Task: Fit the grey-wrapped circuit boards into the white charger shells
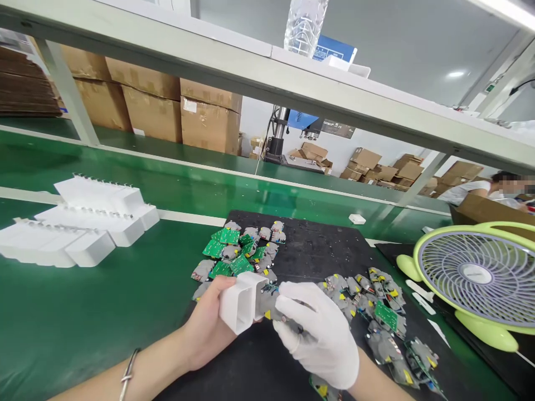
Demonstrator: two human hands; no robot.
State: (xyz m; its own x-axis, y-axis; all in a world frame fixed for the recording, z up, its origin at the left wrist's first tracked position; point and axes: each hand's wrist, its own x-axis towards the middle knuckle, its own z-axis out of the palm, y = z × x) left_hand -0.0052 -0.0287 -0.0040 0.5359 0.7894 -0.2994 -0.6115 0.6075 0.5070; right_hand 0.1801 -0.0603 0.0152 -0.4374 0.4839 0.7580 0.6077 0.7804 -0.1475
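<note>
My bare left hand (207, 328) is wrapped round a white plastic housing (237, 306) whose open, hollow end faces right. My right hand (317, 334), in a white glove, grips a grey potted circuit board (267, 305) at the mouth of the housing. The board's left end overlaps the opening; how deep it sits is hidden. Behind my hands, green and grey circuit boards (240, 263) lie heaped on a black mat (320, 250). More grey boards (382, 342) are spread to the right of my gloved hand.
White housings (90, 248) stand in rows at the left on the green table (137, 312). A green fan (476, 273) is at the right. A shelf beam (251, 67) crosses above; cartons (209, 122) and a person (476, 189) are behind.
</note>
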